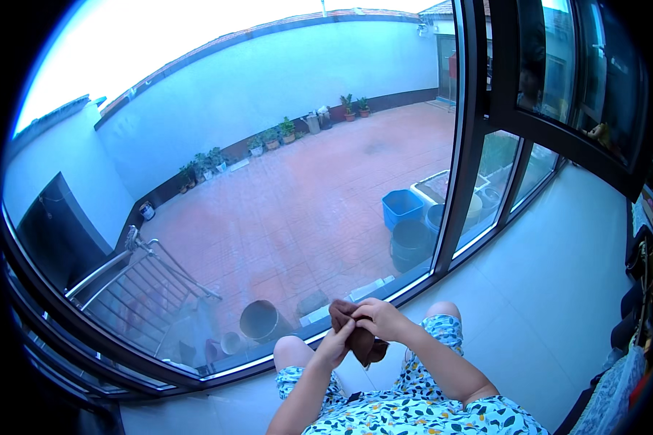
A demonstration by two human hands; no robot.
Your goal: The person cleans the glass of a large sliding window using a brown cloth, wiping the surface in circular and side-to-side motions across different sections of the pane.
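Note:
A crumpled brown cloth is held between both hands, in front of my knees and close to the window frame. My left hand pinches its left side, thumb on top. My right hand grips the upper right part, its fingertips close to the left thumb. The lower end of the cloth hangs below the hands, folded and darker there. The fingers behind the fabric are hidden.
A dark-framed glass window stands just ahead, with an open sash at upper right. Pale floor tiles lie to my right, and piled items line the right edge. Outside are a blue bin, buckets and a metal railing.

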